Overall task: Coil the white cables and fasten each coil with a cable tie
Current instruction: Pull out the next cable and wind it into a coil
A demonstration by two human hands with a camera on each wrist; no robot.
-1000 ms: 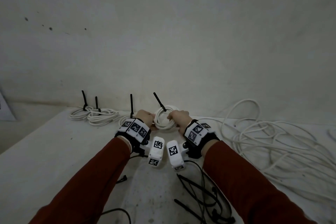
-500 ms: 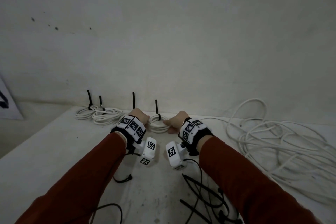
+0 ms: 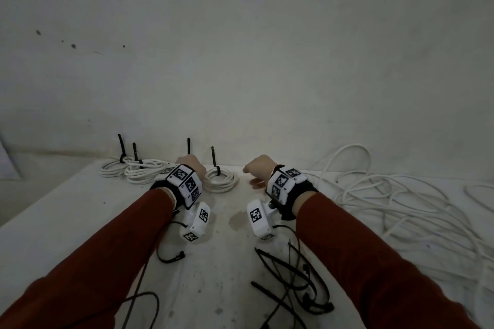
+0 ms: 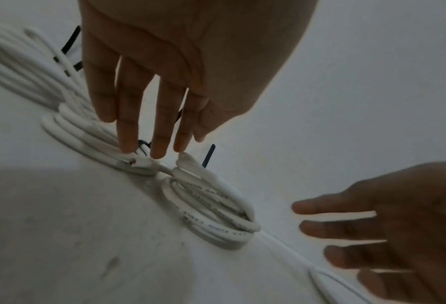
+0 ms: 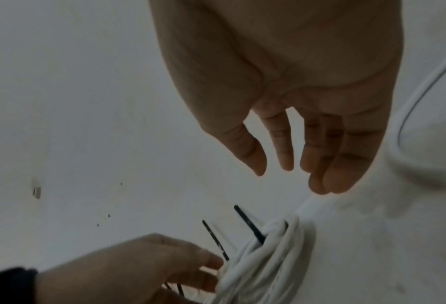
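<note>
The white bench (image 3: 53, 222) meets a pale wall (image 3: 240, 48) at its 12 o'clock edge. A large loose tangle of white cable (image 3: 401, 208) sprawls over the bench toward 3 o'clock, uncoiled. Along the far edge at about 11 o'clock lie tied white coils (image 3: 133, 169), black tie tails standing up from them. The newest coil (image 3: 222, 180) lies flat at 12 o'clock between the two hands, its black cable tie (image 3: 214, 161) upright on the far side. The left hand (image 3: 191, 165) is released, fingers straight and pointing down; in the left wrist view its fingertips (image 4: 159, 152) sit at the near rims of this coil and the neighbouring one, whether touching I cannot tell. The right hand (image 3: 260, 169) is released too, fingers relaxed and spread, holding nothing, just to the 3 o'clock side of the coil and apart from it. Spare black cable ties (image 3: 291, 283) lie scattered at 6 o'clock, near the right forearm.
</note>
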